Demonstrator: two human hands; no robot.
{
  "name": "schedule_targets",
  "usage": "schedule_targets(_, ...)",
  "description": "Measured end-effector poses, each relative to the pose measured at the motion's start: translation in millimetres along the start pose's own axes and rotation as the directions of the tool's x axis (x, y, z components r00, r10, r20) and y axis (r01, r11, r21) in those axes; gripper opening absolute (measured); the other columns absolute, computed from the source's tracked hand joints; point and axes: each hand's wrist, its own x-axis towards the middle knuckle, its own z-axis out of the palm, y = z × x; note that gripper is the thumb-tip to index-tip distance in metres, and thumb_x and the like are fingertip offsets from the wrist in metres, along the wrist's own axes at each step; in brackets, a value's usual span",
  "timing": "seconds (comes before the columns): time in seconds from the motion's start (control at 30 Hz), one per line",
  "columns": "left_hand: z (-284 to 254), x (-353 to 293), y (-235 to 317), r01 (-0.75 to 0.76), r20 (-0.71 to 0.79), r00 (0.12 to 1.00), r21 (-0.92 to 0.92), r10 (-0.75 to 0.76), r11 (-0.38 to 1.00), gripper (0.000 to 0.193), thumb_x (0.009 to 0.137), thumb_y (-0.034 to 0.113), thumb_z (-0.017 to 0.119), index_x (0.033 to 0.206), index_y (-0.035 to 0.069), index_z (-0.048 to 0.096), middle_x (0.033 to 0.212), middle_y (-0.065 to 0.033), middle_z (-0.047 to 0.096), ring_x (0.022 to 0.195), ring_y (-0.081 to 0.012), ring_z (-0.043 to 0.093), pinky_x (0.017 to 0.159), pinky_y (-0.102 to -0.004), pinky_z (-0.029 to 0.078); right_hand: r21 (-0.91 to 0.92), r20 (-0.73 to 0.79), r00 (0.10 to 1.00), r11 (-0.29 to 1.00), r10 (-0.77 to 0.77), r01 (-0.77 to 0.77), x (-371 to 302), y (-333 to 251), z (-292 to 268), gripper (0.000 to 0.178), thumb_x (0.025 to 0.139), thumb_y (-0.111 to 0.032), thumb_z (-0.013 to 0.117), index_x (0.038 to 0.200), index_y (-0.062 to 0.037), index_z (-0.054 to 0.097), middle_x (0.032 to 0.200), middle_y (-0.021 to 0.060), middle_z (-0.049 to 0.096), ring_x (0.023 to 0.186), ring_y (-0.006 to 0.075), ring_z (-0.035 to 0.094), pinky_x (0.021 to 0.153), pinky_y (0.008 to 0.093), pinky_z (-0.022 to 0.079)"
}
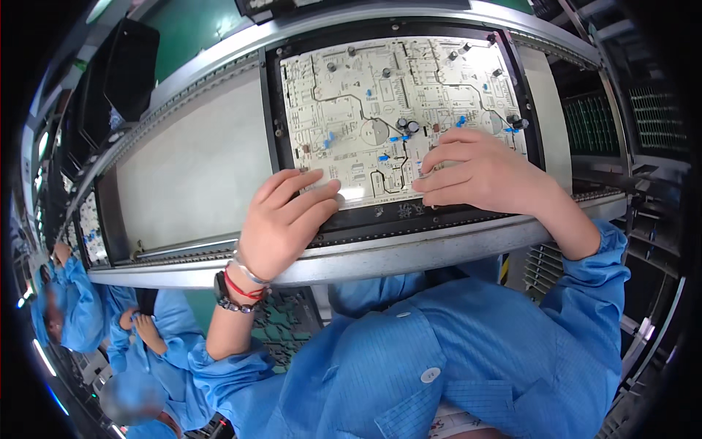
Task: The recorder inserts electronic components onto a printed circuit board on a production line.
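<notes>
A white printed circuit board lies in a black carrier frame in front of me. Black cylinder capacitors, blue parts and other small components stand on it. My left hand rests at the board's near left corner, its fingers apart and reaching over the edge, with nothing seen in them. Over the near right part of the board is my right hand, fingers pointing left and bent down. Its fingertips come together close to the board's surface; whatever lies between them is too small or hidden to name.
A metal rail with a chain runs along the near side; another rail runs behind. A pale flat surface lies left of the carrier. Racks with green boards stand at right. Co-workers in blue are at left.
</notes>
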Motion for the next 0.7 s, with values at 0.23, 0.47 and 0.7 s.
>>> schedule_targets(0.23, -33.2, 29.1, 15.9, 0.164, 0.077, 0.985, -0.188, -0.152, 0.968, 0.035, 0.066, -0.010, 0.051, 0.097, 0.003, 0.060, 0.104, -0.0087, 0.062, 0.106, -0.0309, 0.055, 0.093, -0.0441, 0.041, 0.005, -0.268, 0.945, 0.981, 0.189, -0.195, -53.5, -18.6, -39.5, 0.025, 0.070, -0.006, 0.065, 0.095, -0.0084, 0.068, 0.098, 0.0019, 0.065, 0.098, 0.0229, 0.058, 0.082, 0.0368, 0.047)
schedule_targets(0.47, -26.4, 92.9, -78.3, 0.219, -0.137, 0.968, 0.061, -0.209, 0.974, 0.041, 0.075, -0.003, 0.053, 0.115, 0.003, 0.053, 0.126, -0.0156, 0.047, 0.114, -0.0352, 0.047, 0.093, -0.0371, 0.041, 0.129, -0.093, 0.835, 0.839, 0.542, -0.529, -109.8, -25.6, -49.3, 0.041, 0.066, -0.007, 0.070, 0.106, -0.0069, 0.064, 0.116, 0.0067, 0.059, 0.113, 0.0287, 0.050, 0.092, 0.0412, 0.044)
schedule_targets(0.7, -7.6, 91.5, -98.1, 0.284, -0.060, 0.959, 0.147, -0.278, 0.948, 0.040, 0.081, 0.005, 0.056, 0.121, 0.006, 0.052, 0.131, -0.0151, 0.045, 0.116, -0.0322, 0.047, 0.094, -0.0354, 0.041, 0.158, -0.064, 0.879, 0.874, 0.473, -0.459, -129.5, -11.8, -41.2, 0.045, 0.063, -0.011, 0.073, 0.107, -0.0111, 0.063, 0.126, 0.0046, 0.052, 0.123, 0.0314, 0.041, 0.101, 0.0461, 0.034)
